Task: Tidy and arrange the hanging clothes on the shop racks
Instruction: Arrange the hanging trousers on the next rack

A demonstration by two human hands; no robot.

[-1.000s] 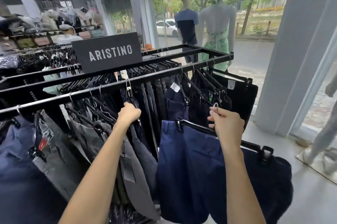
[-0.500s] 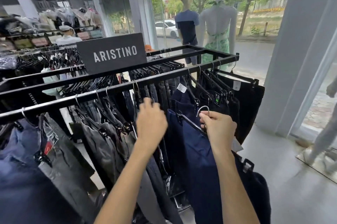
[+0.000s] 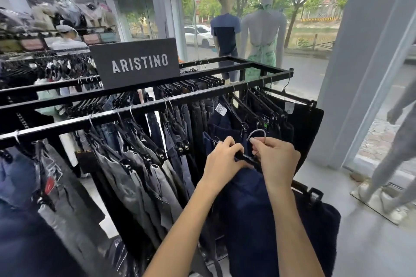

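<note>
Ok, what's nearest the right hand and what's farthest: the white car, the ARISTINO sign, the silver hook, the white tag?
1. Silver hook: pinched in the right hand.
2. White tag: just behind, on hanging trousers.
3. ARISTINO sign: up left, on the rack.
4. White car: outside, far back.

A black metal rack (image 3: 191,97) runs from lower left to upper right, its front rail crowded with grey and dark trousers (image 3: 135,175) on clip hangers. At lower centre-right, navy trousers (image 3: 247,209) hang from a black clip hanger (image 3: 246,160), its silver hook (image 3: 256,130) off the rail.
</note>
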